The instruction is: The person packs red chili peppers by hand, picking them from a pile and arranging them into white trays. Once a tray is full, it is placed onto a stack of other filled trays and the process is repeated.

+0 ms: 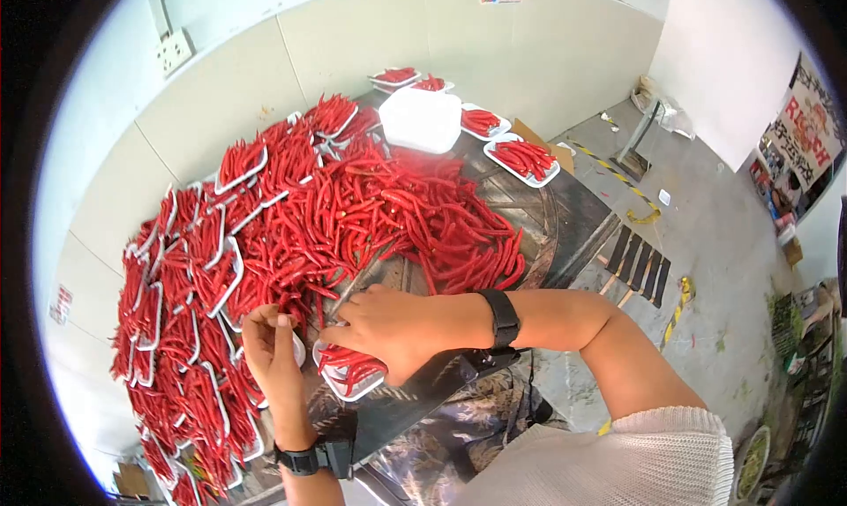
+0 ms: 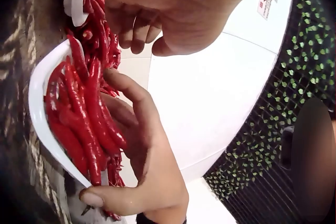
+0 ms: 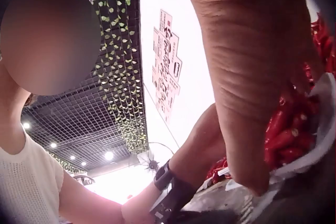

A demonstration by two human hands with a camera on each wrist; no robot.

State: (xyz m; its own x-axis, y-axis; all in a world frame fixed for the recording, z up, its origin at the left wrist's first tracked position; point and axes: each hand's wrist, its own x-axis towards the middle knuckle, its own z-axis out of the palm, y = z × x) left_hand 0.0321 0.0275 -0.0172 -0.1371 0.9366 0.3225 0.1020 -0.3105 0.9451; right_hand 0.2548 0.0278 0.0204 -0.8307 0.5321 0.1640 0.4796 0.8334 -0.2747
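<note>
My right hand [image 1: 388, 329] arches over a small white tray [image 2: 37, 100] of red chili peppers [image 2: 79, 116]. In the left wrist view its thumb [image 2: 100, 196] lies at one end of the rim and its curled fingers hold the peppers from the far side. My left hand [image 1: 278, 365] is just left of this tray, raised by the pepper heap, with its fingers bent and the thumb close to the index finger. I cannot tell whether those fingertips pinch a pepper. Another white tray [image 1: 298, 352] sits partly hidden behind the left hand.
A large heap of loose chili peppers [image 1: 353, 197] covers the middle of the dark table [image 1: 573, 232]. Filled trays [image 1: 231, 281] crowd the left side in overlapping layers. At the back stands a stack of white trays [image 1: 421, 118], with filled trays [image 1: 525, 159] to its right.
</note>
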